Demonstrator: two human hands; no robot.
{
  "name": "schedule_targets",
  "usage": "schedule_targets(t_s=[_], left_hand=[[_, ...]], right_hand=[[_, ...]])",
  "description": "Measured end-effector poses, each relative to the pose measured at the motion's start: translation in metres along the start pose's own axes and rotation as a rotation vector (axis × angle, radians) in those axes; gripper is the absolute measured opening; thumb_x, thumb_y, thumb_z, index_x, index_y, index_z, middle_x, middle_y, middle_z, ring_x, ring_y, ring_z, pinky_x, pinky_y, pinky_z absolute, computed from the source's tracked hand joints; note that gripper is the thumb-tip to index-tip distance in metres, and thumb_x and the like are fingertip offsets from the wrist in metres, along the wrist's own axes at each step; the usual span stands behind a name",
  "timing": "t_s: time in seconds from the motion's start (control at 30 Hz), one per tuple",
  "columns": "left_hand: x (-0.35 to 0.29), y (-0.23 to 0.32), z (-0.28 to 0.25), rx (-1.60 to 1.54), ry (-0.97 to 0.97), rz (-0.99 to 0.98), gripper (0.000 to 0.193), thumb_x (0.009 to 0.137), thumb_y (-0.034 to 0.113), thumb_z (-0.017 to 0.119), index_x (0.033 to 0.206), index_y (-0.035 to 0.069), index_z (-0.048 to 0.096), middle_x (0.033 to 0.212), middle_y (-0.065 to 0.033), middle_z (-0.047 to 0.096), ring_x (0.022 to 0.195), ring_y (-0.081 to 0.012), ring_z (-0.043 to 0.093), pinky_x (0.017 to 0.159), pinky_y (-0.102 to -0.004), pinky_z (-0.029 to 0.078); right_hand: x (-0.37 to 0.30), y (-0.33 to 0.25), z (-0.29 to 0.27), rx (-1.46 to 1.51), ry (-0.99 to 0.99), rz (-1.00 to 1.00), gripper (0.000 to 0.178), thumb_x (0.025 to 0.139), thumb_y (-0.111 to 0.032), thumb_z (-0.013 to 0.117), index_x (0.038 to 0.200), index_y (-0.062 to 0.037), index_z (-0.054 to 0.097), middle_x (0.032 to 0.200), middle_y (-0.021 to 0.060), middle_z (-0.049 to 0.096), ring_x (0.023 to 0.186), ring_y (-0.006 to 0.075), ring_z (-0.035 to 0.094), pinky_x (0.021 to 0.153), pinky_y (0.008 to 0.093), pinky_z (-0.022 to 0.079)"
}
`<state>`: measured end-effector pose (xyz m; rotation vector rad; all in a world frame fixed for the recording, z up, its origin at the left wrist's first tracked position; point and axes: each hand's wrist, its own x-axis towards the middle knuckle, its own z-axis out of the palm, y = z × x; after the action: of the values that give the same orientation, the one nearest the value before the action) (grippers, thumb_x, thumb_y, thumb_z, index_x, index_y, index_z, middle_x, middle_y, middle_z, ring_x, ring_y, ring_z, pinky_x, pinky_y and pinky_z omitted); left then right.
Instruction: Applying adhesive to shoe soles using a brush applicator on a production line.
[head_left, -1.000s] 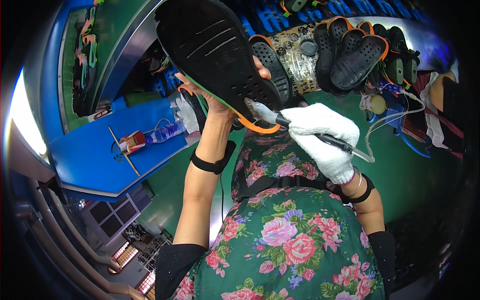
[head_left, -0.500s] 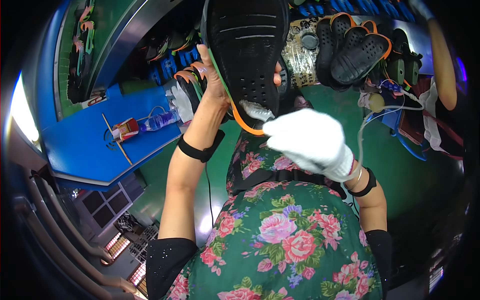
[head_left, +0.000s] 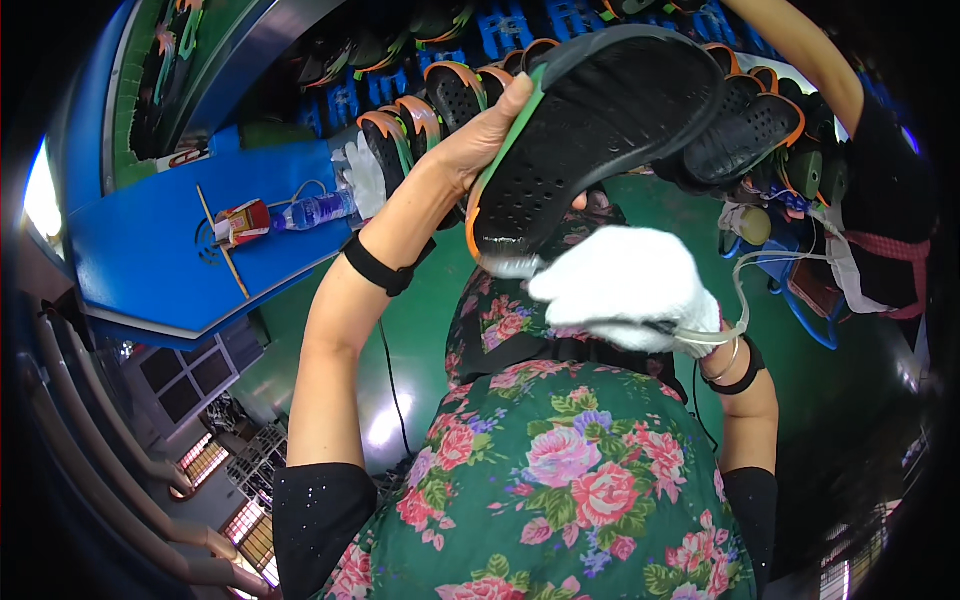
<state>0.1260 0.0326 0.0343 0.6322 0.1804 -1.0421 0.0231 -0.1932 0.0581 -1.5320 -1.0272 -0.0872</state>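
Note:
My bare left hand [head_left: 482, 140] grips a black clog [head_left: 590, 130] by its green and orange edge, thumb on the near side and a fingertip showing past the far side. The clog is tilted, its holed end lower and toward me. In a white knitted glove, my right hand [head_left: 625, 285] is closed on a brush whose pale, wet-looking bristles [head_left: 512, 267] touch the clog's orange-edged end. The brush's handle is hidden in the glove. A clear tube [head_left: 742, 290] runs from this hand off to the right.
Several black clogs [head_left: 745, 140] with orange edges stand behind on blue racks. On the blue table [head_left: 130, 250] at left lie a plastic bottle [head_left: 318, 211], a red box [head_left: 243, 222], a thin stick and white gloves. Another person's arm [head_left: 805, 45] reaches in at upper right.
The clog has turned clockwise, its upper end swinging right. The brush has moved from the clog's holed area down to its orange-edged end. The other person's arm has shifted left.

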Motion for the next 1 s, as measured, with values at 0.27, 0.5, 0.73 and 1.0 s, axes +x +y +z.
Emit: schedule_targets(t_s=[0.27,0.5,0.73,1.0], left_hand=[[0.000,-0.010,-0.007,-0.061,-0.075,0.041,0.097,0.096,0.080,0.031,0.146,0.000,0.048,0.116,-0.0227,0.072,0.084,-0.0382,0.076,0.078,-0.0505,0.065],[-0.012,-0.074,-0.003,-0.053,0.309,0.254,0.047,0.111,0.031,0.039,0.141,-0.002,0.054,0.139,-0.0193,0.062,0.123,-0.0322,0.063,0.113,-0.0491,0.046],[-0.034,-0.084,-0.026,-0.178,-0.114,0.274,0.050,0.110,0.030,0.046,0.149,-0.001,0.045,0.147,-0.0244,0.052,0.131,-0.0431,0.057,0.112,-0.0604,0.049],[-0.040,-0.071,0.017,-0.662,-0.242,0.304,0.081,0.094,0.064,0.056,0.145,0.001,0.053,0.136,-0.0255,0.062,0.118,-0.0416,0.065,0.104,-0.0587,0.052]], right_hand=[[0.001,-0.004,-0.007,0.287,0.308,0.350,0.011,0.081,0.000,0.079,0.092,-0.0013,0.079,0.099,0.0135,0.079,0.091,0.0240,0.075,0.083,0.0345,0.059],[0.014,-0.002,-0.028,-0.134,0.416,0.347,0.018,0.082,0.003,0.075,0.099,-0.0024,0.079,0.106,0.0148,0.078,0.090,0.0233,0.074,0.082,0.0341,0.057],[0.015,-0.019,-0.018,-0.346,0.269,0.254,0.021,0.079,-0.002,0.079,0.099,-0.0070,0.080,0.105,0.0111,0.078,0.090,0.0263,0.074,0.081,0.0356,0.058],[0.028,-0.038,-0.020,-0.338,0.442,0.257,0.022,0.077,0.005,0.081,0.098,-0.0027,0.078,0.103,0.0157,0.078,0.091,0.0269,0.075,0.080,0.0349,0.059]])
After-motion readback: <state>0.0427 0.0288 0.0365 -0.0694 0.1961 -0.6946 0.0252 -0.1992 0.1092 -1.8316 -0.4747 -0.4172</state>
